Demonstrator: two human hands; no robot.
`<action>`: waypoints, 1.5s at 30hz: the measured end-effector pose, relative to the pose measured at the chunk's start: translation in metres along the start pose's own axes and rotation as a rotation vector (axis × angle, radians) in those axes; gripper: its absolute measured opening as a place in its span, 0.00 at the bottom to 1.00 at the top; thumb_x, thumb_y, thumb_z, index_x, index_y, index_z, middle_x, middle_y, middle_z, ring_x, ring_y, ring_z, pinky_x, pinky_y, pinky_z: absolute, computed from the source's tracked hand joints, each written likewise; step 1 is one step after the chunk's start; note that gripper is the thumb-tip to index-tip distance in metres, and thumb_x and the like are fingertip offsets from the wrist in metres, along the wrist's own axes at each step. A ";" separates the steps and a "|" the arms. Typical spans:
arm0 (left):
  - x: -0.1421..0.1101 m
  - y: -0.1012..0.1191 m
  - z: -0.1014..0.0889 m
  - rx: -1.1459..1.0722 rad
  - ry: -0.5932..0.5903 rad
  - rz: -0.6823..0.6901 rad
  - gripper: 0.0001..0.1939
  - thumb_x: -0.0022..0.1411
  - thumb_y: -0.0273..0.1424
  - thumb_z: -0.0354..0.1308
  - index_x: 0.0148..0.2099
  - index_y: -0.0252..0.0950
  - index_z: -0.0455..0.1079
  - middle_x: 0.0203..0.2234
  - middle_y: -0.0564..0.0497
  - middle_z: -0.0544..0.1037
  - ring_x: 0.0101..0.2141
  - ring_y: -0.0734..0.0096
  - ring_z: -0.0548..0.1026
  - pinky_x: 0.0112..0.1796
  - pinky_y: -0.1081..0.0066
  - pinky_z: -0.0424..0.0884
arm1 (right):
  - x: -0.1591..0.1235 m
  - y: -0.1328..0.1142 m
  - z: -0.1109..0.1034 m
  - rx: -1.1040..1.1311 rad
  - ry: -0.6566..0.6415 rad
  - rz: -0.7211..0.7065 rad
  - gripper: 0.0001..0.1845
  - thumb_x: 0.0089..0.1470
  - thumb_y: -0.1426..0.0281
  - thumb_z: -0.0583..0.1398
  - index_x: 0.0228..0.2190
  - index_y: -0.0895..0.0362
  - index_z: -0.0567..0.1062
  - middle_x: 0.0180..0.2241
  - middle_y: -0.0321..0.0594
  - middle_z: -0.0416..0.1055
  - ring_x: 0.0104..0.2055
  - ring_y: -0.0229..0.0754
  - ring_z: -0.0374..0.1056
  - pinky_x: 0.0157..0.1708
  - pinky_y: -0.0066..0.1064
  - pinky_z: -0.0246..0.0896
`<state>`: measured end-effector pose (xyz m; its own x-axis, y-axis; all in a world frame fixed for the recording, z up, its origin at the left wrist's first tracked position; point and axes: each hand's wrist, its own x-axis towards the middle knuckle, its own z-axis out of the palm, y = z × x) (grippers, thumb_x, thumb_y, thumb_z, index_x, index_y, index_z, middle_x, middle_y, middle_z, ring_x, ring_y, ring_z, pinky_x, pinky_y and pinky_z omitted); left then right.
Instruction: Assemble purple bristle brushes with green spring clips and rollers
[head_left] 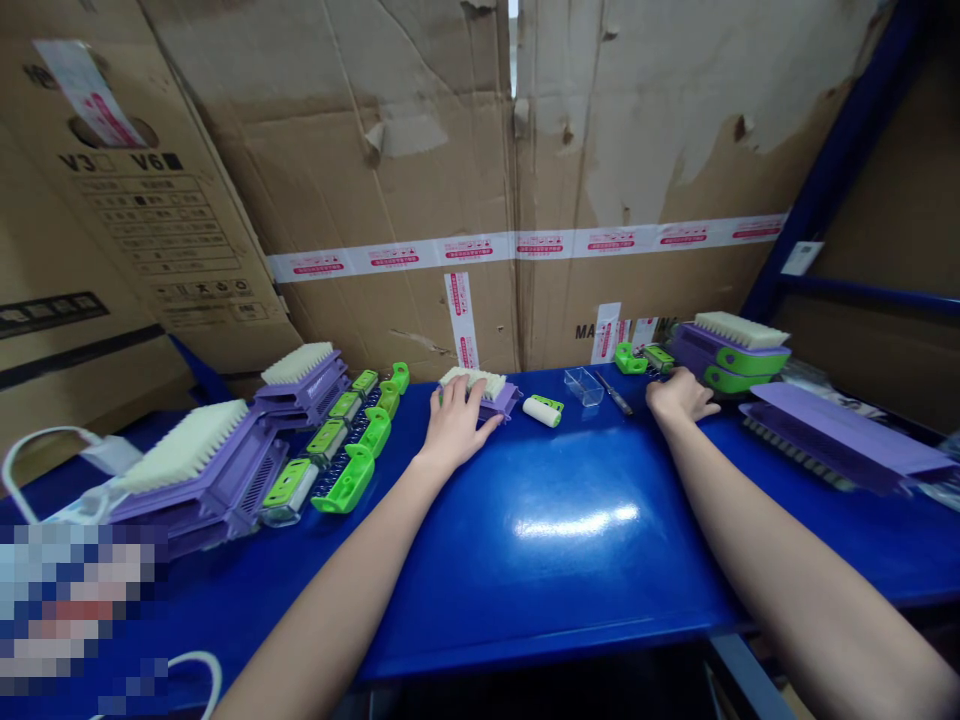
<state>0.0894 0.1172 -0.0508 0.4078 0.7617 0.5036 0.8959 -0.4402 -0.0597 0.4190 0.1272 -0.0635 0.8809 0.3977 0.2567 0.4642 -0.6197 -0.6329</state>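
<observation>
left hand (454,412) laid over a cream-topped purple block (493,386) at the far edge of the desk (540,590); fingers spread across its top, but whether it is gripped cannot be told. right hand (681,397) seen beside the purple-and-green stack (750,365); its fingertips are partly hidden, so its grasp cannot be told. between the hands, a white roll (540,411), a clear box (583,388) and a thin dark tool (615,394) are laid out. at left, green caps (351,482) are lined up beside purple blocks (296,378).
</observation>
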 end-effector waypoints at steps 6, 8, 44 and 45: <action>0.000 0.000 0.000 0.003 0.000 0.001 0.31 0.61 0.46 0.49 0.61 0.34 0.55 0.57 0.36 0.60 0.57 0.49 0.57 0.53 0.51 0.56 | 0.001 0.001 0.000 0.056 0.046 -0.030 0.22 0.43 0.73 0.57 0.43 0.54 0.73 0.43 0.50 0.69 0.48 0.55 0.62 0.47 0.50 0.50; 0.000 0.000 0.000 0.003 -0.002 0.001 0.31 0.61 0.46 0.48 0.61 0.34 0.55 0.57 0.36 0.60 0.57 0.49 0.57 0.53 0.51 0.55 | 0.001 0.001 -0.001 0.080 0.053 -0.037 0.22 0.43 0.74 0.57 0.43 0.54 0.74 0.43 0.50 0.69 0.46 0.54 0.64 0.47 0.50 0.51; 0.000 0.000 0.001 -0.007 -0.003 0.001 0.30 0.61 0.46 0.49 0.61 0.35 0.55 0.58 0.36 0.59 0.57 0.49 0.57 0.53 0.50 0.56 | 0.007 0.004 -0.002 0.409 0.182 -0.204 0.12 0.47 0.74 0.55 0.35 0.61 0.74 0.35 0.46 0.68 0.37 0.45 0.64 0.42 0.35 0.56; 0.000 0.000 0.001 -0.007 -0.002 0.001 0.30 0.61 0.46 0.49 0.61 0.35 0.55 0.57 0.36 0.59 0.57 0.49 0.57 0.53 0.50 0.55 | 0.008 0.004 -0.001 0.413 0.179 -0.209 0.12 0.47 0.74 0.55 0.34 0.61 0.74 0.34 0.46 0.68 0.36 0.45 0.64 0.42 0.35 0.57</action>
<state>0.0893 0.1176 -0.0517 0.4092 0.7623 0.5014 0.8941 -0.4445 -0.0539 0.4280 0.1272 -0.0634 0.7919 0.3401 0.5072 0.5888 -0.2050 -0.7818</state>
